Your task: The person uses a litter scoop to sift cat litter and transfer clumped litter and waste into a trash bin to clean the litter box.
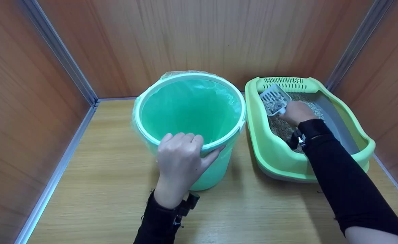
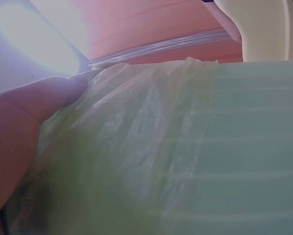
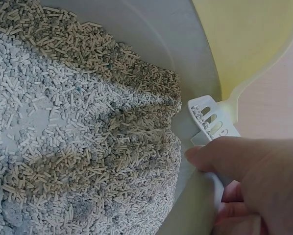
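Observation:
A green bin [image 1: 215, 173] stands in the middle of the head view, lined with a thin clear bag [image 1: 195, 98] folded over its rim. My left hand [image 1: 180, 157] grips the near rim, fingers over the edge and thumb along the outside. In the left wrist view, the thumb [image 2: 63, 93] lies against the bag. To the right is a green litter box [image 1: 283, 166] holding pellet litter [image 3: 87, 122]. Inside it, my right hand [image 1: 297, 113] holds a slotted litter scoop [image 1: 275, 98] by its handle. Some litter lies on the scoop, near the box's left wall.
Wood-grain panels [image 1: 219, 40] with metal corner strips close in the back and both sides. The bin and litter box stand side by side on a light wooden floor [image 1: 110, 176], close to the back panel. Darker clumps [image 3: 12, 213] lie among the litter.

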{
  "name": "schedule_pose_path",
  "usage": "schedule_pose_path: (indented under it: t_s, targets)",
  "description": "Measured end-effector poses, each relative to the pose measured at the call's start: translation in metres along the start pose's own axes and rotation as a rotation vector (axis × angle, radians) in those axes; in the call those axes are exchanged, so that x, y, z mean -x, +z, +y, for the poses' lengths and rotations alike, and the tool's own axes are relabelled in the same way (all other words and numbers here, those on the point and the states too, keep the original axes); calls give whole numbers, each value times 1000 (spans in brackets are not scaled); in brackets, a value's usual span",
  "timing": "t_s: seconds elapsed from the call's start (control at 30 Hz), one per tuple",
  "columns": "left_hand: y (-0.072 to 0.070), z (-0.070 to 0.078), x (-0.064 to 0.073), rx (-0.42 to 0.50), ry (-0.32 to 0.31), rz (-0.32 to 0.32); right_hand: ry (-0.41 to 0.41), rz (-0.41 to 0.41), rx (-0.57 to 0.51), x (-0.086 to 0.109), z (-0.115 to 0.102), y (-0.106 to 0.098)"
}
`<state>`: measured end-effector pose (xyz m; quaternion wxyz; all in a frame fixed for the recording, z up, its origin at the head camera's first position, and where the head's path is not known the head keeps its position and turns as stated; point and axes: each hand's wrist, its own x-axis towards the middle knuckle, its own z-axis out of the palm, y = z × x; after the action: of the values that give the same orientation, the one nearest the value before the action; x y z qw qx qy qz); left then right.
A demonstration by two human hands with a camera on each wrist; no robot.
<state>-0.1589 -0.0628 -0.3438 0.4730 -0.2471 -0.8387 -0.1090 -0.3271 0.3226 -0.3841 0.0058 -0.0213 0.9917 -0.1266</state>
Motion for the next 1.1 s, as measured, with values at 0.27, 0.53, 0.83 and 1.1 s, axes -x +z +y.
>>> schedule_pose_path:
  t_s: [0.27, 0.53, 0.83, 1.1]
  targets:
    - [0, 0, 1, -1, -1, -4, -7, 31, 14, -2, -1, 2]
    - [1, 0, -1, 7, -1, -5, -16, 41, -28, 0, -1, 2]
    - [1, 0, 1, 2, 1, 2, 10, -50, -15, -2, -2, 1]
    - [1, 0, 1, -5, -2, 20, 1, -110, -95, -3, 1, 0]
